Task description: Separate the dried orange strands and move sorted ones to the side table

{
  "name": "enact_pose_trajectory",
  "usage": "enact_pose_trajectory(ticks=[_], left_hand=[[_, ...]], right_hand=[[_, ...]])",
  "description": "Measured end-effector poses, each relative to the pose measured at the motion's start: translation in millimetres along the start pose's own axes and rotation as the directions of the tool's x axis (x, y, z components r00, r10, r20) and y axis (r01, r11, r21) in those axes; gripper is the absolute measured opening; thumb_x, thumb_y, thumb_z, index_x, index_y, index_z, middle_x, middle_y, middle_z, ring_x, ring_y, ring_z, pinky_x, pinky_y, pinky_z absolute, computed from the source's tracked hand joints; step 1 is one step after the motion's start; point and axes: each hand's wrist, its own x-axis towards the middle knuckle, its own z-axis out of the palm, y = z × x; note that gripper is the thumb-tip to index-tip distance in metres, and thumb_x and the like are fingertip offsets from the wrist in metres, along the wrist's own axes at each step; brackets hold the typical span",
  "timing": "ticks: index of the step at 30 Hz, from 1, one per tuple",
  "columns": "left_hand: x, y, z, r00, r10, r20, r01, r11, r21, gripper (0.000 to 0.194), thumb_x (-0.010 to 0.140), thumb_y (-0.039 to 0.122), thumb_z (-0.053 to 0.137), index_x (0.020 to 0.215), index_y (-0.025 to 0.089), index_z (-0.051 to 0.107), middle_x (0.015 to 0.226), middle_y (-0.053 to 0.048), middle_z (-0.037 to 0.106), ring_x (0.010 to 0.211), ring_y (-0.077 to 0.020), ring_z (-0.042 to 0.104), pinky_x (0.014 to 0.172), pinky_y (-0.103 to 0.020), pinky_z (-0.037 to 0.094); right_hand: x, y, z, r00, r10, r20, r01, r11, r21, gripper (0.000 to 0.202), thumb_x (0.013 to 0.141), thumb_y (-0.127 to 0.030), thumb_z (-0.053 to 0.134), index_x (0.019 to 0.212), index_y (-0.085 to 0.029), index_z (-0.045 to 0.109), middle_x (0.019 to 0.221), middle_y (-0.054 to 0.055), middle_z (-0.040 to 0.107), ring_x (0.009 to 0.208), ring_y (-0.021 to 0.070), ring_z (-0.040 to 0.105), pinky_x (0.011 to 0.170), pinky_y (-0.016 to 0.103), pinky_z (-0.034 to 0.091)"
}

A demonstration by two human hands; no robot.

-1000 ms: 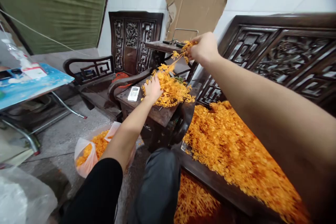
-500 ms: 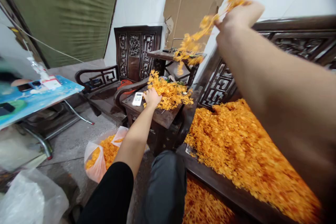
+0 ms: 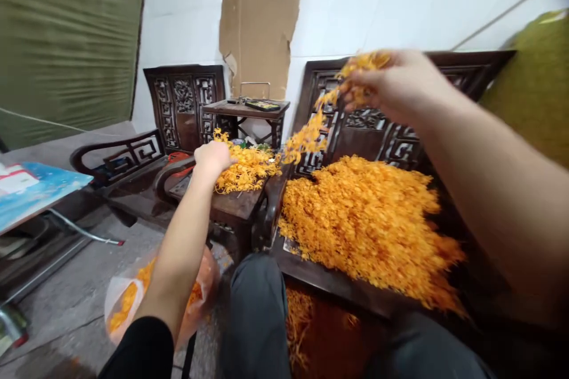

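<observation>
The right hand (image 3: 393, 86) is raised in the air, and its fingers (image 3: 362, 80) are closed around a stringy orange bunch (image 3: 309, 139), which hangs down from them toward the left and is a little blurred. The left hand (image 3: 213, 157) is at the near left side of a smaller orange pile (image 3: 249, 170), and its fingers touch this pile; they are partly hidden, so I cannot tell if they grip some of it. The pile lies on the dark wooden worktop (image 3: 233, 204), just beneath and to the right of these left fingers. Below the right fingers, a large orange heap (image 3: 360, 219) is spread on a dark wooden seat (image 3: 329, 284) with a carved back. Below the left fingers, near the floor, there is a thin plastic bag (image 3: 205, 278) with more orange material inside, partly covered by the left forearm. Behind the left fingers, farther away, stands a small side table (image 3: 246, 109) before a piece of torn cardboard (image 3: 255, 29) on the white wall (image 3: 373, 18).
</observation>
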Motion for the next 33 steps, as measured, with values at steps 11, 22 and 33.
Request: enact_pose_trajectory(ticks=[11,22,33], left_hand=[[-151.6,140.3,153.9,0.861,0.128,0.493,0.275,0.697,-0.662,0.041,0.082,0.046,0.08,0.11,0.016,0.074,0.091,-0.007,0.076,0.07,-0.0153,0.068,0.06,-0.028,0.056],[-219.9,94.7,224.8,0.747,-0.116,0.655,0.577,0.601,-0.552,0.038,0.084,0.052,0.076,0.091,0.015,0.067,0.081,-0.004,0.074,0.061,-0.014,0.068,0.058,-0.026,0.052],[-229.6,94.9,254.7,0.644,-0.064,0.763,0.578,0.693,-0.43,0.053,0.093,0.061,0.062,0.063,0.017,0.055,0.055,0.003,0.053,0.052,-0.0085,0.048,0.055,-0.024,0.039]], right_hand=[[-193.7,117.2,-28.3,0.971,0.224,0.089,-0.241,0.908,0.344,0.058,0.072,-0.042,0.09,0.121,-0.027,0.065,0.103,0.005,0.066,0.07,0.0136,0.063,0.047,0.026,0.055],[-272.1,233.4,-38.0,0.883,0.452,-0.125,-0.33,0.789,0.518,0.045,0.08,-0.057,0.079,0.117,-0.031,0.071,0.108,0.006,0.066,0.08,0.0176,0.063,0.052,0.029,0.052],[-280.3,240.9,-18.0,0.949,0.186,-0.254,-0.26,0.919,-0.297,0.027,0.101,-0.043,0.047,0.085,-0.029,0.064,0.082,0.007,0.069,0.077,0.0245,0.066,0.077,0.043,0.052]])
